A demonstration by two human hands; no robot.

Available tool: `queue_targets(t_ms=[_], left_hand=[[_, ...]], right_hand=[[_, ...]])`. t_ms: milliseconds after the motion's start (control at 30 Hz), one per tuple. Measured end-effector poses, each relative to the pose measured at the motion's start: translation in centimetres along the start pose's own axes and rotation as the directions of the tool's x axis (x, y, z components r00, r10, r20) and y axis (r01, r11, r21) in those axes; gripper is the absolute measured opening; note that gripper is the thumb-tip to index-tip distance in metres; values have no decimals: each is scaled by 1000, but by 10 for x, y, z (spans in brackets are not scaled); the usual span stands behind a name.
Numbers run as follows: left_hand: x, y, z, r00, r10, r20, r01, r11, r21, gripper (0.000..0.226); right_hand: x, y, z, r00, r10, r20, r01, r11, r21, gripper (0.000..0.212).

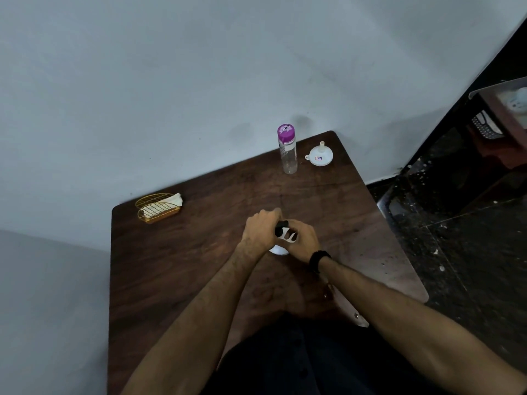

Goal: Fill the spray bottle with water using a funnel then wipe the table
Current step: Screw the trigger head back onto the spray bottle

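A dark wooden bench [199, 266] stands against a pale grey wall [199, 67]. At three o'clock lies dark speckled floor [470, 252]; a clear-topped cabinet [502, 109] stands at two o'clock. Light is dim.

Dark brown wood-grain table [199, 266], dull sheen. Clear glossy plastic bottle with purple cap [287, 149]. White smooth plastic funnel [320, 155]. Gold wire-metal holder [158, 208] with white paper napkins [171, 201].
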State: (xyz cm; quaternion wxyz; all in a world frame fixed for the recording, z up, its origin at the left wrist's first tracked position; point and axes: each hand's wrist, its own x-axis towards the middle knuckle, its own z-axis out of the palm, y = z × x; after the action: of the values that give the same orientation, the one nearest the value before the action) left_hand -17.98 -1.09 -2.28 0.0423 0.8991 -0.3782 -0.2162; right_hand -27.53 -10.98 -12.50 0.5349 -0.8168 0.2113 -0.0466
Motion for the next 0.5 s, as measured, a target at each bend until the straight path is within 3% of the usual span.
queue_targets(t_ms=[100, 200, 333, 434, 500], left_hand=[[0, -3, 4, 999, 13, -50, -16, 998, -56, 28], [1, -8, 8, 998, -19, -63, 10, 990, -138, 40], [4, -18, 11, 998, -59, -32, 46, 953, -300, 71], [6, -30, 10, 995, -89, 46, 100, 845, -525, 83], [0, -41, 9, 986, -122, 114, 167, 685, -709, 86]], right_hand=[[-7, -2, -2, 999, -32, -27, 33, 999, 18, 44], [-8, -5, -1, 996, -76, -36, 76, 997, -8, 36], [-5, -1, 2, 993, -112, -48, 110, 993, -52, 35], [-5, -2, 2, 991, -102, -83, 97, 993, -64, 28], [-6, -3, 5, 990, -110, -90, 105, 993, -62, 26]])
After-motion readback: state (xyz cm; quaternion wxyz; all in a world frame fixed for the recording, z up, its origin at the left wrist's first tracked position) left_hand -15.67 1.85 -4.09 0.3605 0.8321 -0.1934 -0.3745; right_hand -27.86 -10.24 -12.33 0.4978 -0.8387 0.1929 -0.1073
